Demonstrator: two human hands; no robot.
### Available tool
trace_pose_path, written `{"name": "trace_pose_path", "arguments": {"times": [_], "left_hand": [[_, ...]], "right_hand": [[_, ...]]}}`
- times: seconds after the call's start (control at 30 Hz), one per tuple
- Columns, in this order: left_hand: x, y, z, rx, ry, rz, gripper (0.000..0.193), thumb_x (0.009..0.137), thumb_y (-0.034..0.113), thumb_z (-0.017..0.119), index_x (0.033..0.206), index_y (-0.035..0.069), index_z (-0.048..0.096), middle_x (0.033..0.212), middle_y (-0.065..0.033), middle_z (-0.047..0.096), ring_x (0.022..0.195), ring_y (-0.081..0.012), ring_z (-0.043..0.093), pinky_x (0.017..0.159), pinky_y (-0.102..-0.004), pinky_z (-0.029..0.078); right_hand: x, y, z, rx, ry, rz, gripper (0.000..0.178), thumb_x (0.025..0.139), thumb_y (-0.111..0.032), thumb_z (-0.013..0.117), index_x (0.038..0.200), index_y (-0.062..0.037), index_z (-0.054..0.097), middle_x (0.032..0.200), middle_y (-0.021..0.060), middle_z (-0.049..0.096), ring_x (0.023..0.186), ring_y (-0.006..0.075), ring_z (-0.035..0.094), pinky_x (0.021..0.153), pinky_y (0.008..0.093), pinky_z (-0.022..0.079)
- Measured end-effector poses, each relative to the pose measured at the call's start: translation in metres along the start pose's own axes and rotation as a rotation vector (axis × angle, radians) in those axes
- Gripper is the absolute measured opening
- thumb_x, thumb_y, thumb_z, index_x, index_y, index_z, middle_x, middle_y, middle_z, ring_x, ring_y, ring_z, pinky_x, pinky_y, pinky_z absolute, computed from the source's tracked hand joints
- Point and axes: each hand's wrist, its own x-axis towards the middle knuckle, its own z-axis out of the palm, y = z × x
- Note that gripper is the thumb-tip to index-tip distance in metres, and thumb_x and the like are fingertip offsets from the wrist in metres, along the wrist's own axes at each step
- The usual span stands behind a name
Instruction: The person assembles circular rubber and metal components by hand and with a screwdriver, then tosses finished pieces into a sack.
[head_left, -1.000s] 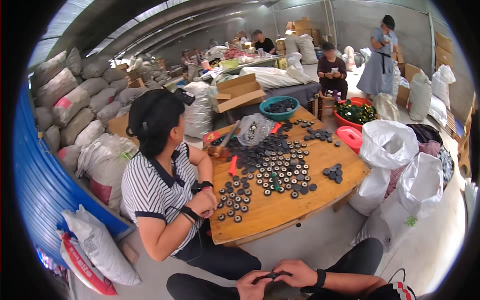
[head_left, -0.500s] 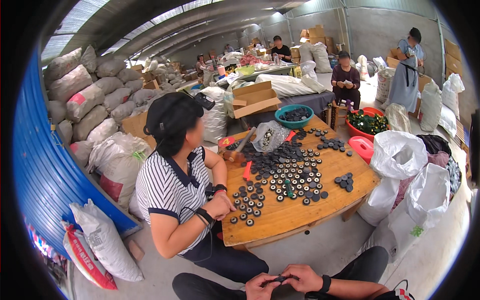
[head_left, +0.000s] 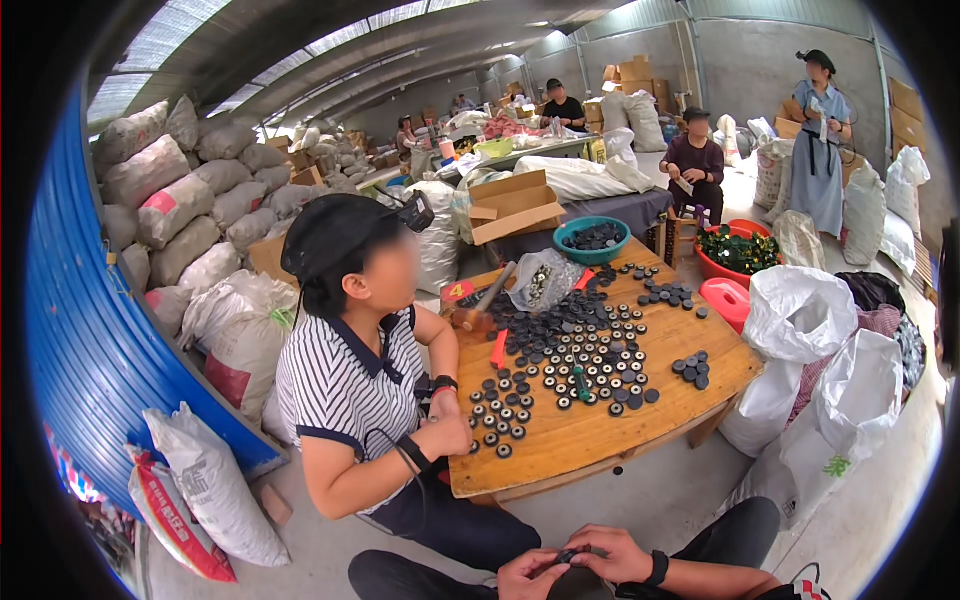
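Observation:
Low in the view, over my lap, my left hand (head_left: 530,574) and my right hand (head_left: 613,554) meet with fingers pinched round a small black disc (head_left: 566,556). My fingers hide most of it. Beyond them stands a wooden table (head_left: 590,450) covered with many similar black discs. Some show a pale metal ring in the middle, while others lie plain side up. A green-handled screwdriver (head_left: 581,384) lies among the ringed ones. At the table's left side sits a co-worker in a striped shirt (head_left: 345,385), hands together near the table edge.
A hammer (head_left: 478,312), a clear bag of parts (head_left: 542,280) and a teal basin of black discs (head_left: 591,240) are on the table's far part. Open white sacks (head_left: 855,390) stand right, near a red tub (head_left: 738,250). Stacked sacks (head_left: 160,215) line the left. Other people work farther back.
My hands have shifted very slightly, still pinching the disc. The co-worker's head has turned and the joined hands have moved a little. At the back right, the standing person has lifted their head.

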Motion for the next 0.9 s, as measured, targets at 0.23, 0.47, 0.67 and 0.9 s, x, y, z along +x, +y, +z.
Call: {"name": "trace_pose_path", "arguments": {"times": [0.23,0.47,0.67,0.9], "left_hand": [[0.001,-0.001,-0.003,-0.055,-0.035,-0.037,0.008,0.094,-0.001,0.071,0.103,-0.001,0.070,0.096,-0.0039,0.074,0.088,-0.0107,0.067,0.081,-0.0265,0.055],[0.002,-0.011,-0.006,-0.114,-0.045,-0.065,0.011,0.093,-0.003,0.071,0.104,0.000,0.068,0.098,-0.0052,0.074,0.090,-0.0131,0.069,0.084,-0.0275,0.055],[0.003,-0.005,-0.009,-0.186,-0.078,-0.144,0.029,0.092,-0.005,0.071,0.119,0.000,0.062,0.109,-0.0083,0.072,0.101,-0.0163,0.069,0.090,-0.0297,0.056],[0.002,-0.008,-0.013,-0.188,-0.080,-0.169,0.030,0.093,-0.003,0.070,0.121,-0.001,0.062,0.109,-0.0070,0.071,0.101,-0.0159,0.068,0.090,-0.0295,0.055]], "right_hand": [[0.001,-0.002,-0.001,-0.049,-0.011,-0.054,0.024,0.087,0.005,0.071,0.110,-0.0008,0.074,0.110,0.0124,0.069,0.099,0.0267,0.069,0.085,0.0343,0.056],[0.000,-0.003,-0.002,-0.003,-0.033,-0.050,0.029,0.086,0.005,0.072,0.115,-0.0018,0.072,0.113,0.0134,0.068,0.103,0.0287,0.068,0.090,0.0358,0.055],[0.004,-0.006,-0.001,-0.002,-0.091,-0.078,0.034,0.085,0.000,0.077,0.118,-0.0025,0.069,0.115,0.0137,0.067,0.106,0.0294,0.068,0.092,0.0367,0.055],[0.004,-0.009,0.000,-0.104,-0.115,-0.095,0.039,0.084,-0.005,0.080,0.121,-0.0030,0.068,0.120,0.0149,0.067,0.109,0.0326,0.067,0.094,0.0381,0.055]]}}
